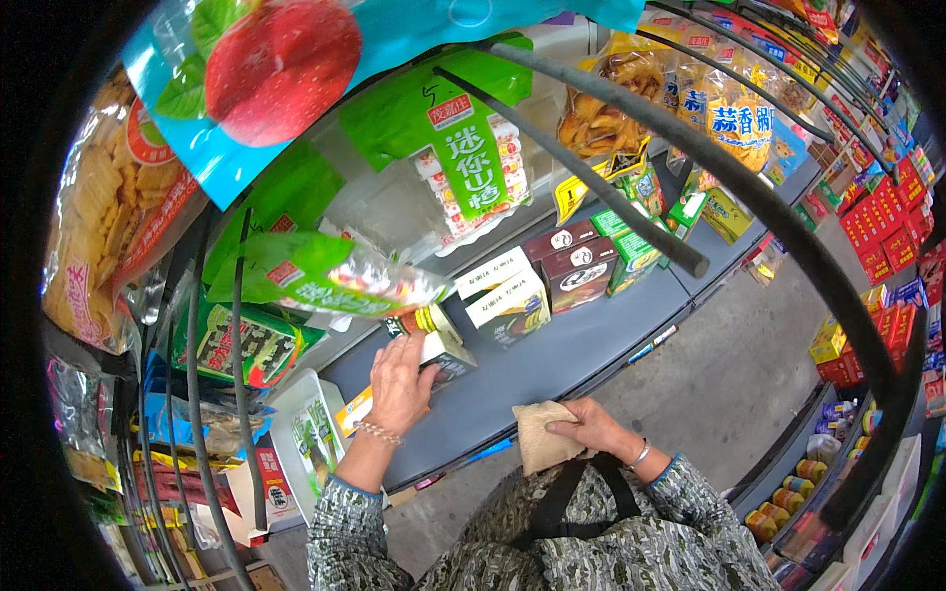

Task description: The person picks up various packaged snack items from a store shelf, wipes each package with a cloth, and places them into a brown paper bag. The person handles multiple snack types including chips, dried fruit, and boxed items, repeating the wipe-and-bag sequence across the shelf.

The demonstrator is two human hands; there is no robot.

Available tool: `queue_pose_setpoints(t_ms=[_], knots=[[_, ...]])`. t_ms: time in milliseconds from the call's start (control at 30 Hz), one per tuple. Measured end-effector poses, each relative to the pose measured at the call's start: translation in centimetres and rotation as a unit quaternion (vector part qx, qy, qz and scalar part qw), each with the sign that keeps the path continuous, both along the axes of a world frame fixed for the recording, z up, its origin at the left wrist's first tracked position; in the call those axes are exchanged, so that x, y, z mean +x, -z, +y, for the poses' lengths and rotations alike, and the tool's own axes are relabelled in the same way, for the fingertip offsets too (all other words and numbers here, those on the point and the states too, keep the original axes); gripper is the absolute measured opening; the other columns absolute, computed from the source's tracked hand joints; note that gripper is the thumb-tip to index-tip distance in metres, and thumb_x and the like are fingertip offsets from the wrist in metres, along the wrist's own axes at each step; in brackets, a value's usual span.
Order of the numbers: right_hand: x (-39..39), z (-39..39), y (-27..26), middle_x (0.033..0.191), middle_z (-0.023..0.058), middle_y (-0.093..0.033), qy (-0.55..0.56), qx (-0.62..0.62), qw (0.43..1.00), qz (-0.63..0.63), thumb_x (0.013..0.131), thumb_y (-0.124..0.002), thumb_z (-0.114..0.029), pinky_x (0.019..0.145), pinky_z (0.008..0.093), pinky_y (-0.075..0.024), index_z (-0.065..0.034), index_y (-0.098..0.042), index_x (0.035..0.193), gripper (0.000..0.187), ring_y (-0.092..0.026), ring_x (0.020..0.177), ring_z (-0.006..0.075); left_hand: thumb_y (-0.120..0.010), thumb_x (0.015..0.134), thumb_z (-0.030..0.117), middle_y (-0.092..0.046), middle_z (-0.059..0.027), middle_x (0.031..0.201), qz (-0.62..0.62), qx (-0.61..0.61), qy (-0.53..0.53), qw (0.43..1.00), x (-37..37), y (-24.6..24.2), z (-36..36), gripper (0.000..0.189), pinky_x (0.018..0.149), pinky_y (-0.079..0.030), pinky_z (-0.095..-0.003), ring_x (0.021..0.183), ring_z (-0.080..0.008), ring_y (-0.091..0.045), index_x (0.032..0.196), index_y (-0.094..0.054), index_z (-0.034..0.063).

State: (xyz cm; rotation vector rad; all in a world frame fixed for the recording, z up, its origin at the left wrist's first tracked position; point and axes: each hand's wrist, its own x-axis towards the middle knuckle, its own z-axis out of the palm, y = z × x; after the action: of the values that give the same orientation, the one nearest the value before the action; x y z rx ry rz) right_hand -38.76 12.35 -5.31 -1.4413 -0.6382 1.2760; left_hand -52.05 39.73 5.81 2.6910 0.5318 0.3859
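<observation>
My left hand (399, 380) is at a small white-topped carton (451, 356) on the grey metal shelf (510, 384). Its fingers lie along the back of the carton and the thumb presses the near side. A second carton (421, 321) stands just behind, and an orange-and-white box (356, 411) lies partly under the same hand. Lower down, in front of my body, my right hand (591, 428) holds a folded beige cloth (543, 439) between thumb and fingers. A green-and-clear snack bag (332, 277) hangs above my left hand.
Black metal hook rods (591, 177) jut out over the shelf. Pale-topped cartons (510, 303), dark brown boxes (580, 270) and green boxes (632, 251) stand along it. A white plastic bin (295, 414) sits at left. Across the aisle floor (687, 369) are more stocked shelves.
</observation>
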Motion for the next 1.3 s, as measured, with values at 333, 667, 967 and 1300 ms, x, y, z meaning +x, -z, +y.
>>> queue_pose_setpoints(t_ms=[333,667,967,1300], knots=[[-0.8,-1.2,2.9,0.089,0.0016,-0.069,-0.004,-0.011,0.982,-0.187,0.088,-0.069,-0.017,0.072,0.0256,-0.0514,0.0003,-0.066,0.11,0.029,-0.059,0.08,0.0062,-0.068,0.083,0.027,-0.052,-0.0294,0.127,0.049,-0.051,-0.002,0.997,0.6,-1.4,1.3,0.062,0.101,-0.038,-0.0445,0.118,-0.039,-0.05,0.129,-0.046,-0.0097],[-1.2,-1.2,-0.3,0.086,0.0134,-0.07,0.023,-0.025,0.99,-0.136,0.084,-0.07,-0.022,0.072,0.0344,-0.0514,-0.003,-0.067,0.107,0.03,-0.067,0.078,0.0186,-0.06,0.088,0.045,-0.046,-0.0111,0.141,0.027,-0.441,-0.299,0.846,0.3,2.4,9.5,0.067,0.107,-0.03,-0.0387,0.128,-0.0245,-0.039,0.139,-0.043,0.0052],[-1.5,-1.8,-1.0,0.09,0.0162,-0.07,0.014,-0.069,0.991,-0.11,0.084,-0.07,-0.025,0.075,0.0356,-0.0514,-0.0025,-0.065,0.111,0.036,-0.068,0.081,0.0235,-0.072,0.082,0.025,-0.058,-0.0046,0.123,-0.001,-0.496,-0.268,0.826,1.0,5.9,12.2,0.056,0.09,-0.035,-0.0602,0.117,-0.0229,-0.047,0.131,-0.049,0.013],[-2.7,6.4,0.2,0.116,0.0245,-0.061,-0.076,0.034,0.969,-0.231,0.079,-0.071,-0.026,0.093,0.0424,-0.0462,-0.0003,-0.05,0.127,0.059,-0.058,0.108,0.0395,-0.068,0.087,0.015,-0.062,-0.0057,0.109,-0.149,-0.682,-0.222,0.681,1.3,5.6,14.4,0.04,0.07,-0.057,-0.0426,0.097,-0.021,-0.063,0.123,-0.051,0.0093]])
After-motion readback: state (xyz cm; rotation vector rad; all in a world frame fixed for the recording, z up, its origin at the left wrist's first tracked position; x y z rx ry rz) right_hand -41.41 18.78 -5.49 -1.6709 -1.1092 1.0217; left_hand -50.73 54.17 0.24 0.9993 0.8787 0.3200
